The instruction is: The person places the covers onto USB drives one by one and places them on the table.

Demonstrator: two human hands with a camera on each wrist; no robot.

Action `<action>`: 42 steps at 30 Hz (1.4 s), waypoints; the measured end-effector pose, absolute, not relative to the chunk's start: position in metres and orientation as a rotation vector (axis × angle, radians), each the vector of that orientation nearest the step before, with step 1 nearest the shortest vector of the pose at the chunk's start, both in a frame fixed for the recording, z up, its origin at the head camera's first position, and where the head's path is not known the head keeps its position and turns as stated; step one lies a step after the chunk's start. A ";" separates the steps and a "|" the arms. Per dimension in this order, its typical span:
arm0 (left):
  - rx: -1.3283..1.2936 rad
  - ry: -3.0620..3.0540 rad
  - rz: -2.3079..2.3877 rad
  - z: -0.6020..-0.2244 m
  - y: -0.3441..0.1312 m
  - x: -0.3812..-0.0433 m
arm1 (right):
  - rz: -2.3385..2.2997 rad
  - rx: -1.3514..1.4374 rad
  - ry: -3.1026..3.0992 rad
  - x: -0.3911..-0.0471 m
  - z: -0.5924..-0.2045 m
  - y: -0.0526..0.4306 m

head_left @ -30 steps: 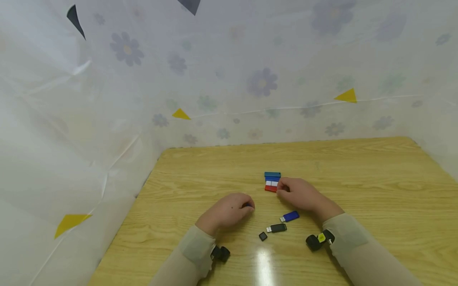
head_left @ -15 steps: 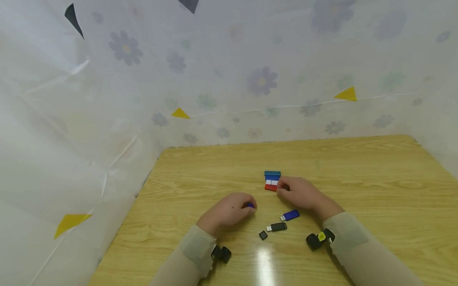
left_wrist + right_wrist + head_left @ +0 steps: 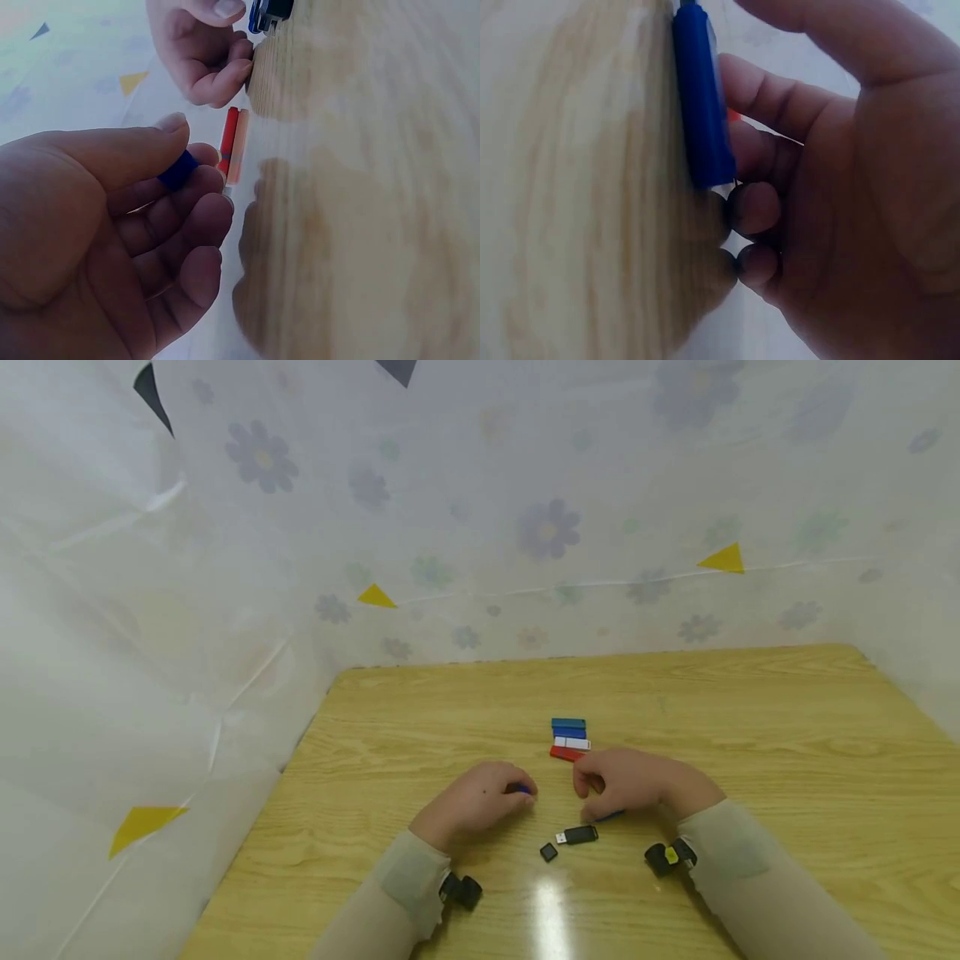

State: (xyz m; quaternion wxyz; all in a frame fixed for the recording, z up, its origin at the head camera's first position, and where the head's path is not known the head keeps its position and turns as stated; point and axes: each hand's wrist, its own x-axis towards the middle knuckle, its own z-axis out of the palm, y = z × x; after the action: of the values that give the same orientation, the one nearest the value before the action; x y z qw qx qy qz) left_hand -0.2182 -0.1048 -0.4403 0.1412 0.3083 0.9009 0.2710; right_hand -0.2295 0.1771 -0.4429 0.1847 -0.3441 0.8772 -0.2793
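Note:
My left hand [image 3: 480, 797] pinches a small blue cap [image 3: 178, 171] between thumb and forefinger, just above the table. My right hand [image 3: 633, 781] hovers over a blue USB stick [image 3: 701, 97] lying on the table, its thumb and fingers spread apart around it. In the head view that hand hides most of the stick. Nearer the front lie a black USB stick [image 3: 579, 835] with a bare metal plug and a small black cap [image 3: 549, 852]. Behind the right hand, a row holds teal [image 3: 568, 723], blue [image 3: 568, 733], white [image 3: 572, 743] and red [image 3: 565, 752] sticks.
The wooden table [image 3: 420, 710] meets a flower-patterned plastic sheet [image 3: 480, 527] at the back and left. Black wrist cameras are strapped on both wrists, the left one [image 3: 461, 891] and the right one [image 3: 670, 857].
My right hand has left the row of sticks and come nearer, over the blue USB stick, its fingers spreading. The white stick's right end now shows. My left hand has barely moved.

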 end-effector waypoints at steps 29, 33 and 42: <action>0.715 2.600 0.971 -0.434 -0.103 -0.217 | -0.647 -0.837 2.519 -0.227 -0.436 0.180; 0.723 2.599 0.994 -0.434 -0.102 -0.216 | -0.651 -0.863 2.544 -0.230 -0.437 0.181; 0.668 2.519 1.178 -0.433 -0.100 -0.215 | -0.882 -0.995 2.570 -0.231 -0.445 0.166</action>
State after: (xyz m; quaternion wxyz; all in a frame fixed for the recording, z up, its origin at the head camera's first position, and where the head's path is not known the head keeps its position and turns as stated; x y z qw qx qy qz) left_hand -0.2152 -0.1004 -0.4335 0.1402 0.2314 0.8721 0.4078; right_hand -0.2306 0.1656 -0.4445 0.1236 -0.3413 0.8813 -0.3026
